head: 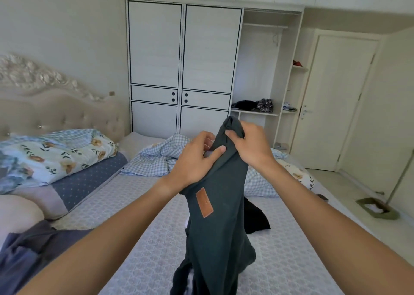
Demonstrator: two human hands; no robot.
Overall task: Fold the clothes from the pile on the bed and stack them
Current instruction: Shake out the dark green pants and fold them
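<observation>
- The person holds a dark green garment up in the air over the bed, probably to let it hang straight and find an edge before folding.
- The right hand is closed around the bunched top end, carrying the weight.
- The left hand pinches the cloth just below, thumb laid across the front, seemingly feeling for a seam or hem.
- The garment is a deep teal-green, soft and heavy-looking, with a tan rectangular patch on its front; its lower end trails out of view at the near edge.
- A black garment lies on the bed just behind it, and a grey-blue one lies at the near left, both unfolded.
</observation>
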